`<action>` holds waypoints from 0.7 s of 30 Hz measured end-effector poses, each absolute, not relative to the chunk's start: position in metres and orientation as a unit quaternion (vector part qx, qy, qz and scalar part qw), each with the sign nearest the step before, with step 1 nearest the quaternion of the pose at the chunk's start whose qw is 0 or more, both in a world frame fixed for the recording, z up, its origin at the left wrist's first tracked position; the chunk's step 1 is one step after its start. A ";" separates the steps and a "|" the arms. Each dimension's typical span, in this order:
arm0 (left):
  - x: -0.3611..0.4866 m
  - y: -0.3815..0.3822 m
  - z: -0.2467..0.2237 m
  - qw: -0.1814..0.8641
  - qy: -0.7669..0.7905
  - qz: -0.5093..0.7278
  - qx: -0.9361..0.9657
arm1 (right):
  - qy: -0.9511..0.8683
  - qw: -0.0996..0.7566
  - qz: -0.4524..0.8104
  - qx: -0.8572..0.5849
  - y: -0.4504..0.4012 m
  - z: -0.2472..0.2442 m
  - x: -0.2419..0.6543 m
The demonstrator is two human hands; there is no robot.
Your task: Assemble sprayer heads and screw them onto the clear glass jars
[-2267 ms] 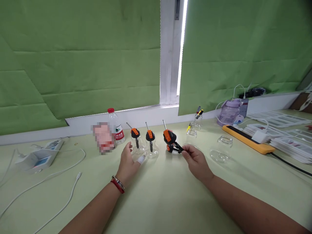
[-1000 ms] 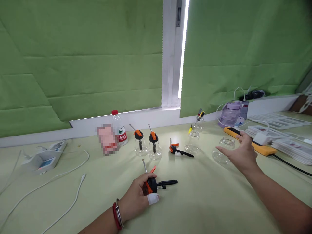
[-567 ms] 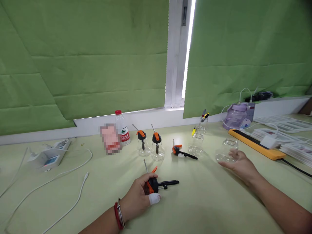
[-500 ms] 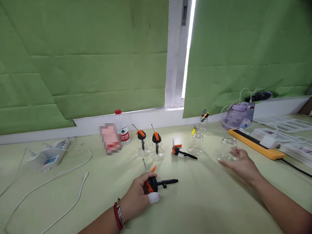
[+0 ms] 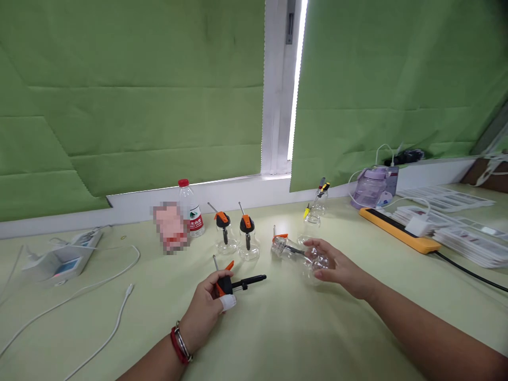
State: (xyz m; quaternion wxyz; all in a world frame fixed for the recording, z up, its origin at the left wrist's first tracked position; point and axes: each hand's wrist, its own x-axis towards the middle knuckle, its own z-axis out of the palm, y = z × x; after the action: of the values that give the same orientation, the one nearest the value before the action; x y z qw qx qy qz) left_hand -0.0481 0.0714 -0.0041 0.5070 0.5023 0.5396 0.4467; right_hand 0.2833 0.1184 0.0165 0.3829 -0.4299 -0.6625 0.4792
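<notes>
My left hand (image 5: 207,296) grips a black-and-orange dispenser lid (image 5: 227,286), its metal spout pointing up and its black tube pointing right. A white wrap covers the thumb. My right hand (image 5: 337,267) is closed round the base of a clear glass bottle (image 5: 296,251), tilted on its side with the mouth toward the left. Behind that glass lies another orange-and-black lid (image 5: 281,236), partly seen through it. Two glass bottles with such lids fitted, a left one (image 5: 226,241) and a right one (image 5: 248,244), stand upright beyond my left hand. An open glass bottle (image 5: 311,227) stands behind my right hand.
Screwdrivers with yellow and grey handles stand in a glass jar (image 5: 320,203) at the back. On the right are an orange power strip (image 5: 397,228), a purple jug (image 5: 369,190) and stacked white frames (image 5: 472,246). A red-capped water bottle (image 5: 192,211) and white cables (image 5: 119,317) are left.
My right hand has lifted the glass bottle, tipped it on its side and brought it left toward the lid in my left hand. The view has shifted slightly right.
</notes>
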 end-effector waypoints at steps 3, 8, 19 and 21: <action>-0.050 0.073 -0.004 0.507 0.542 0.454 0.493 | -0.623 0.390 0.523 -0.431 0.127 0.012 0.275; -0.050 0.073 -0.005 0.513 0.526 0.464 0.496 | -0.554 0.403 0.593 -0.423 0.130 0.003 0.259; -0.048 0.072 -0.005 0.542 0.505 0.433 0.514 | -0.508 0.417 0.663 -0.359 0.117 -0.006 0.216; -0.048 0.072 -0.005 0.541 0.501 0.434 0.518 | -0.509 0.423 0.663 -0.349 0.115 -0.009 0.216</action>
State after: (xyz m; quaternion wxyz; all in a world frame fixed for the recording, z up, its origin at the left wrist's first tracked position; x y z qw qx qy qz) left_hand -0.0480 0.0720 -0.0055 0.5409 0.5180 0.5006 0.4341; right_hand 0.2160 0.1153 -0.0089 0.4230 -0.3493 -0.5094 0.6630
